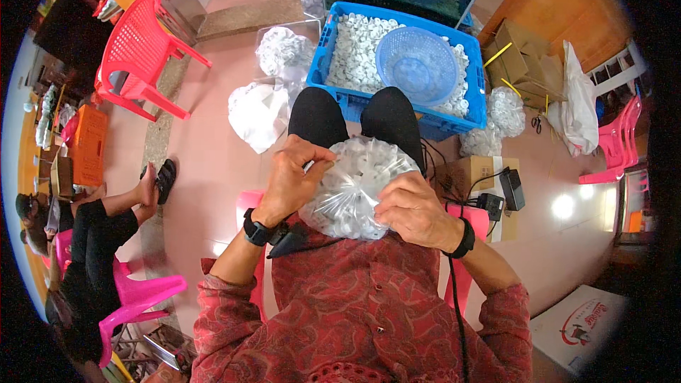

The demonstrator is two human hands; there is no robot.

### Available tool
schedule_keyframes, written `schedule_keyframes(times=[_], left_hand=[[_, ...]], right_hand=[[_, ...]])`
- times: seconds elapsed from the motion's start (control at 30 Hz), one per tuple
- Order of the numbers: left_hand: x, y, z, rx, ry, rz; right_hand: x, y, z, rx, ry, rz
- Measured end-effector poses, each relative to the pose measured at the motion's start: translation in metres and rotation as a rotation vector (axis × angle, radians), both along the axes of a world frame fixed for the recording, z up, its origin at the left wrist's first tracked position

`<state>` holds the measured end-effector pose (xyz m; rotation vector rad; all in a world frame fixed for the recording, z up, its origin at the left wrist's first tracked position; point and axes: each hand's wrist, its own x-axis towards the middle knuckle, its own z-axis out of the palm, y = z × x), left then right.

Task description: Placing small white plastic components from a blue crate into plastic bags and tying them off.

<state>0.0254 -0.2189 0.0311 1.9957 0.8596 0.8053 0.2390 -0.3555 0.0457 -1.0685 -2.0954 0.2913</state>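
"Quick, where's the clear bag (362, 159)?"

"On the wearer's lap (318, 115), looking full. On my remote feed, left hand (289, 176) is nearly closed, pinching its plastic; right hand (418, 211) is curled, fingers gripping the other side."

"Done or left?"

"Filling looks done, top bunched. I can't see a knot, so closing seems unfinished. Loose white pieces (356, 50) lie in the blue crate (464, 120). Next clip."

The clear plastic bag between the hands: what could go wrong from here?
If the bag isn't tied where it gathers, which I can't tell, it might spill onto the floor. Its crinkled, see-through film might also tear if the left hand and right hand pull too hard.
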Motion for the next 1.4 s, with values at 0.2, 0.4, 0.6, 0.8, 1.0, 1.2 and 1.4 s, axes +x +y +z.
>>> schedule_keyframes(times=[0.2,0.4,0.6,0.8,1.0,1.2,1.4], left_hand=[[-0.001,0.003,-0.01,0.14,0.069,0.008],[-0.005,-0.001,-0.01,0.117,-0.008,0.009],[0.003,-0.008,0.002,-0.528,-0.376,-0.127],[0.014,-0.008,0.005,-0.584,-0.408,-0.225],[0.033,-0.014,0.006,-0.844,-0.506,-0.205],[0.032,-0.001,-0.008,-0.791,-0.411,-0.265],[0.023,-0.001,-0.011,-0.608,-0.254,-0.326]], right_hand=[[0.003,-0.015,-0.007,-0.095,-0.007,-0.019],[0.011,-0.011,-0.008,-0.161,0.065,-0.012],[0.003,0.003,0.002,-0.289,0.328,-0.109],[-0.007,0.006,0.003,-0.719,0.754,0.034],[-0.008,0.006,0.0,-0.796,0.871,0.01],[-0.003,0.001,-0.004,-0.812,0.751,-0.046],[0.004,-0.006,0.004,-0.94,0.512,-0.106]])
